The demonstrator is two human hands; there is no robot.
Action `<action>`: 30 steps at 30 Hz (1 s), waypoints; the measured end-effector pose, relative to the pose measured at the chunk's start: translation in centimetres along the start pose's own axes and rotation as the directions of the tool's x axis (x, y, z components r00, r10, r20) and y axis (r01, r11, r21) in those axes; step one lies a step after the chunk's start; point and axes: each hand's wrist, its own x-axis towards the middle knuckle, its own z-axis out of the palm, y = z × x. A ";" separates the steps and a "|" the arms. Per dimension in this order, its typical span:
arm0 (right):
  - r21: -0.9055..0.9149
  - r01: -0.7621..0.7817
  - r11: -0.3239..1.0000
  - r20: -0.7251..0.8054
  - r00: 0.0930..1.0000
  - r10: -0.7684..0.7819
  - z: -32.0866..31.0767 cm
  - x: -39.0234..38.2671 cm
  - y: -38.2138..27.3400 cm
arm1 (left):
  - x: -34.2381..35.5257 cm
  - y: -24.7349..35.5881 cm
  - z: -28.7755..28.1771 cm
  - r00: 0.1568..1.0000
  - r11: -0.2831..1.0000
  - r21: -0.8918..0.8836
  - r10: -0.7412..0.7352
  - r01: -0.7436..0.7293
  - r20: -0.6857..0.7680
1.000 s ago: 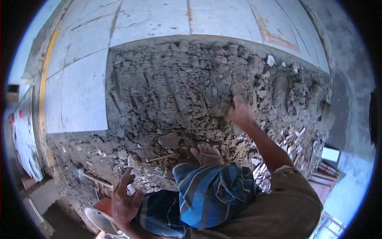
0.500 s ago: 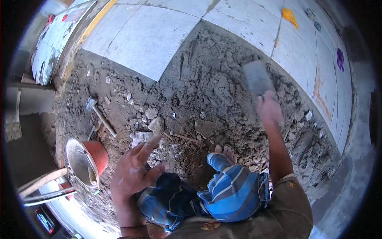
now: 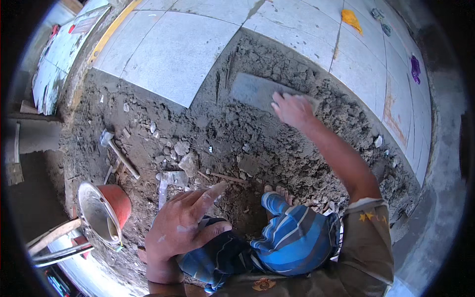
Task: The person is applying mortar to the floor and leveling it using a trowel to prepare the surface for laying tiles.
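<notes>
My right hand (image 3: 292,109) grips a flat grey rectangular float (image 3: 252,91) lying across rough grey mortar (image 3: 287,62), beside the edge of the laid pale tiles (image 3: 170,54). My left hand (image 3: 185,222) hangs low over my blue striped clothing (image 3: 292,237), index finger stretched and thumb apart, holding nothing. Just beyond it a flat metal tool (image 3: 170,178), partly hidden, lies among stone pieces (image 3: 190,163) and thin sticks.
A hammer (image 3: 121,153) lies on the rubble at left, above a red bucket (image 3: 116,203). Yellow (image 3: 351,22) and purple (image 3: 415,69) items rest on the right-hand tiles. Wooden boards (image 3: 57,232) are at lower left; a grey concrete band (image 3: 438,133) runs along the right.
The view has turned since a second ago, showing more of the left side. The float has swung from upright to crosswise and moved leftward with my right hand across the mortar.
</notes>
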 end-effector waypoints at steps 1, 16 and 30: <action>-0.013 -0.024 1.000 0.000 1.000 0.024 -0.2 1.3 0.4 | 0.1 0.1 0.0 1.000 1.000 0.003 -0.008 0.008 0.002; 0.289 -0.250 0.924 -0.055 0.959 0.277 -3.2 11.0 3.0 | -1.5 0.4 -0.1 0.986 0.982 0.112 -0.142 0.152 -0.092; 0.932 -0.362 -0.007 0.315 0.802 0.508 1.0 -1.4 10.1 | -7.1 0.4 -0.7 0.996 0.993 0.089 -0.079 0.083 -0.049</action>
